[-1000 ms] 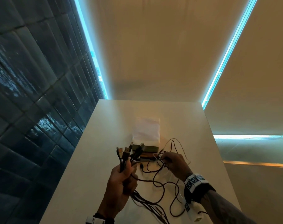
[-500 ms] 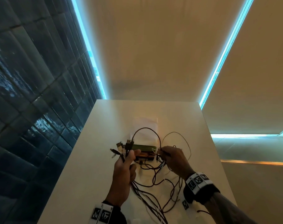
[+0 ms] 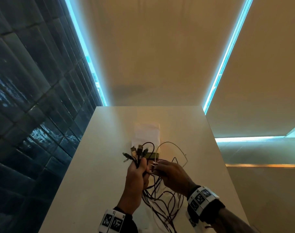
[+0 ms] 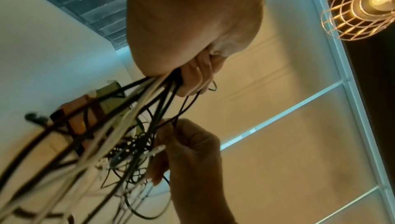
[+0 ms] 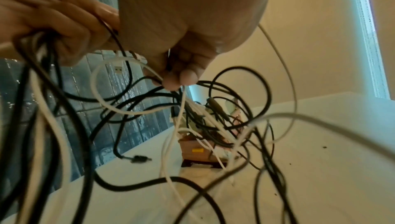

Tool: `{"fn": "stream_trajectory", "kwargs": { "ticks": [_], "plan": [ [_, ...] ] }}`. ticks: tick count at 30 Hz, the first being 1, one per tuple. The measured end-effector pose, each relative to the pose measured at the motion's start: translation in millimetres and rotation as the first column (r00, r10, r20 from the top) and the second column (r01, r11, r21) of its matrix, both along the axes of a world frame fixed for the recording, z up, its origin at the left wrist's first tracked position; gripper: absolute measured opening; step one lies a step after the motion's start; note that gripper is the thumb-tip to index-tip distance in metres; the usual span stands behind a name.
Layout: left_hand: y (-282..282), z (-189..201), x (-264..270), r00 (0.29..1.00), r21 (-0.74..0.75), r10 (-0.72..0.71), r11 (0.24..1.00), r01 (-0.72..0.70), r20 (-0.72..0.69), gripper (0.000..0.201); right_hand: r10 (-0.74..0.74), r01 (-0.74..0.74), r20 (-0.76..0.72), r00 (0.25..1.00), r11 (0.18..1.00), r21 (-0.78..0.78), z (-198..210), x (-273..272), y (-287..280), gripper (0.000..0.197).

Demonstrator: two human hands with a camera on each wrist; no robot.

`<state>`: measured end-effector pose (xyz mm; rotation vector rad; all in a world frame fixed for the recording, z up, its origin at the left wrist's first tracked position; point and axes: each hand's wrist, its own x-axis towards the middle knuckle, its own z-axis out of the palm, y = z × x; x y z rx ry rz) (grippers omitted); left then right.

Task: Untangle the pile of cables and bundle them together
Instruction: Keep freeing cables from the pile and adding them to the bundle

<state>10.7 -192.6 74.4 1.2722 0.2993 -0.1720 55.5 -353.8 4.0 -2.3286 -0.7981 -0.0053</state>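
A tangle of thin black and white cables [image 3: 157,197] is held above a pale rectangular tabletop [image 3: 96,174], close to its near edge. The left hand [image 3: 136,175] is closed in a fist around a gathered bunch of cable ends, so that the plugs [image 3: 137,153] fan out above the fist, pointing up and away from the person. From the underside of that fist, the bunch runs as near-parallel strands [image 4: 136,109] down and back toward the person, its long axis roughly along the table's length.

The right hand [image 3: 172,176] is held just beside the left, almost touching it. Its fingertips [image 5: 186,77] are pinched together on a thin white cable [image 5: 111,91], which curls into a loop below the hand. Other black loops [image 5: 239,96] hang loosely around and beneath this hand, and trailing lengths lie on the tabletop. One black cable end with a small metal jack [image 5: 138,158] rests on the table surface.

Beyond the hands, a small brown and olive box [image 5: 195,150] is seen on the table, with cables draped over it. A flat white packet [image 3: 146,132] lies just past it. A dark blue tiled wall [image 3: 25,115] stands to the left.
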Motion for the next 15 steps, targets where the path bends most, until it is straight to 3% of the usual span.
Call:
{"fn": "stream_trajectory", "kwargs": {
  "ticks": [6,11,15],
  "plan": [
    [3,0,-7,0.998,-0.026,-0.023,0.999,0.021,-0.061,0.026,0.004,-0.003,-0.024,1.0,0.999,0.036,-13,4,1,0.036],
    [10,2,-13,0.996,-0.04,-0.03,0.999,0.027,-0.079,0.021,-0.04,0.041,-0.034,0.999,0.999,0.023,-31,9,-3,0.018],
    [13,12,-21,0.996,-0.063,-0.065,0.996,0.061,-0.063,0.021,-0.052,0.053,-0.022,0.998,0.999,0.01,-41,14,-6,0.018]
  ]
}}
